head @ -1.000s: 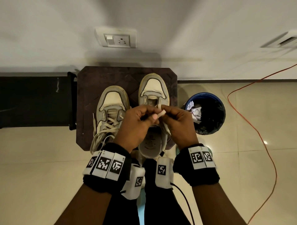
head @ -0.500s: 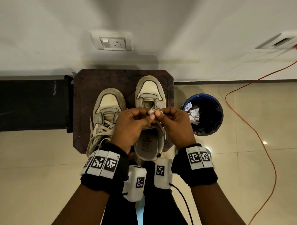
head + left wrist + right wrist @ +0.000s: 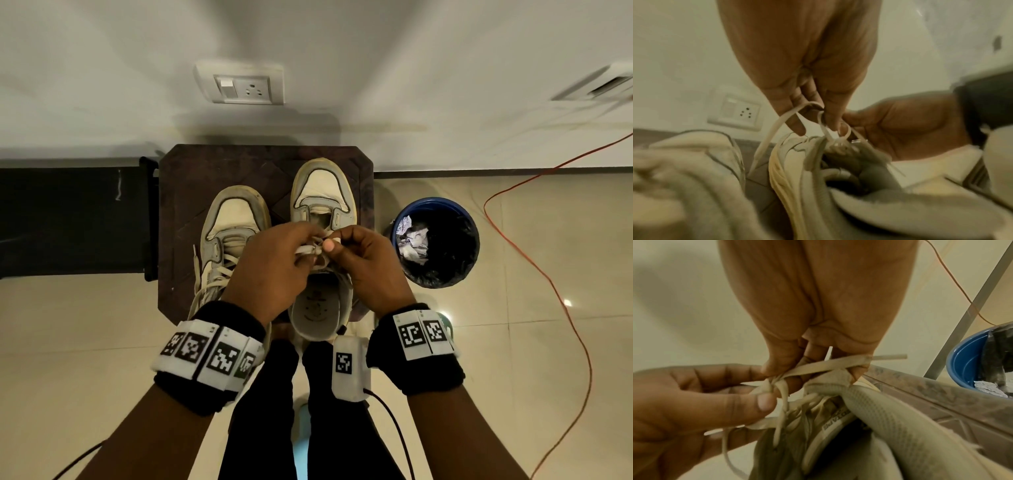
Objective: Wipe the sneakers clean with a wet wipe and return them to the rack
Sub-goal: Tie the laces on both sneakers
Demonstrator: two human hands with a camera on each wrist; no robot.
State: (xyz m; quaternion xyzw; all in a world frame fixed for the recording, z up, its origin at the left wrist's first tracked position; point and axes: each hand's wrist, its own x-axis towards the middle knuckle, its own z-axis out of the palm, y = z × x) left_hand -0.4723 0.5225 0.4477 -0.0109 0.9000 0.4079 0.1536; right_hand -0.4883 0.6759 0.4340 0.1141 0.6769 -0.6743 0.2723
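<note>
Far left, a black rack (image 3: 68, 219) is running along the wall. Next, a dark bench (image 3: 185, 192) is carrying both sneakers side by side, long axes running away from me, toes pointing at the wall.

Left sneaker (image 3: 233, 219) is sitting loose-laced, half under my left wrist, untouched.

My left hand (image 3: 270, 263) is hovering over the right sneaker (image 3: 320, 192), fingers curled, thumb and fingertips pinching the lace (image 3: 818, 368) near its knot. In the left wrist view a loop is arching off my fingers (image 3: 797, 128).

My right hand (image 3: 370, 260) is meeting it just above the tongue, also pinching the lace; one strand is lying flat across my fingers in the right wrist view, its tip sticking out beyond them.

Writing: a label on the tongue, too blurred to read. A faint round stamp on the insole, unreadable.

Right of the bench, a blue bin (image 3: 436, 240) is standing on the floor with crumpled white scraps inside. Beyond it, an orange cable (image 3: 534, 270) is trailing over the tiles.
</note>
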